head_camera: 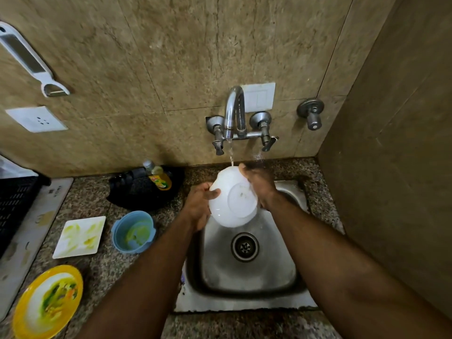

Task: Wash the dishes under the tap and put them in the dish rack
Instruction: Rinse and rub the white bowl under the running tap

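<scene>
A white bowl (232, 199) is held over the steel sink (247, 285), its base turned toward me. Water runs from the tap (233, 113) onto the bowl's far rim. My left hand (199, 206) grips the bowl's left side, thumb on the outside. My right hand (259, 184) grips its right and top edge with curled fingers. On the counter to the left lie a dirty square white plate (79, 237), a blue bowl (133, 232) with green residue and a yellow-rimmed plate (47, 302) with food remains.
A dish soap bottle (159, 177) lies on a black pan (144, 189) behind the blue bowl. A black crate (14, 206) stands at the far left on a white board (36, 228). A side wall closes the right.
</scene>
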`<state>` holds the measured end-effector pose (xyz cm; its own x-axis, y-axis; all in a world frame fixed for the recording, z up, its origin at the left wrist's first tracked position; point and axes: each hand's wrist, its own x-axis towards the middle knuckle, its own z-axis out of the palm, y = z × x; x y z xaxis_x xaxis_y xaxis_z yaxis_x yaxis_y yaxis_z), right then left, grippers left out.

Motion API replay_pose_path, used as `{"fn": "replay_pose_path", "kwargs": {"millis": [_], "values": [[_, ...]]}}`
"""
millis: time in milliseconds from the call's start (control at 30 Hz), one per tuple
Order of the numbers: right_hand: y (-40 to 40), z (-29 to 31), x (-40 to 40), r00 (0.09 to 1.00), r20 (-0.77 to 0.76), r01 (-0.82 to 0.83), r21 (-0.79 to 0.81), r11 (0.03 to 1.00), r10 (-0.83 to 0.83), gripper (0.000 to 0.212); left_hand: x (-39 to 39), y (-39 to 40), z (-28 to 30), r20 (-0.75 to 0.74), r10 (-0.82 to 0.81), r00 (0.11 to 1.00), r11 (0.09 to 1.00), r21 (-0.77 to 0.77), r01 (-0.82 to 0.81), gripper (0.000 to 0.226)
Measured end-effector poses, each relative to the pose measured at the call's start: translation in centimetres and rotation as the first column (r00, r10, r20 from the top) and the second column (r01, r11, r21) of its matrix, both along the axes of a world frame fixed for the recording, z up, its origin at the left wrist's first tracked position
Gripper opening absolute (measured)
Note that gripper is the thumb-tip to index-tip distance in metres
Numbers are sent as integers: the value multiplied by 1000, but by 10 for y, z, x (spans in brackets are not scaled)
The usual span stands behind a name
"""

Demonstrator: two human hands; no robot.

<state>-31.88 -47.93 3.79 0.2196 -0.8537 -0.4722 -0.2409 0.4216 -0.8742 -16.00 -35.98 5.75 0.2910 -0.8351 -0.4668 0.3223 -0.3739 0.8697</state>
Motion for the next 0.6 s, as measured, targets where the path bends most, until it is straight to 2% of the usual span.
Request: {"fn": "replay_pose_path", "kwargs": {"millis": [133,233,300,367,467,533,600], "values": [[9,21,4,990,-107,-112,-157,981,96,73,4,-6,13,32,-81,996,987,143,76,42],[5,37,8,967,-184,-215,-225,950,176,56,16,-9,19,77,-158,984,965,224,137,56],[-1,46,9,961,-190,-250,-268,931,203,47,20,-13,22,153,-134,979,970,224,98,62],[-8,49,13,956,-227,-249,-297,922,185,49,18,-19,22,207,-35,978,985,172,-1,59],[-11,48,18,970,-209,-165,-204,965,122,55,10,-26,15,295,72,953,991,88,-102,57],[-9,45,14,992,-68,-113,-54,992,109,48,7,-27,7,377,90,922,991,59,-120,52],[-8,40,1,987,103,-138,109,984,127,37,7,-27,-1,430,91,898,994,21,-111,46]]}}
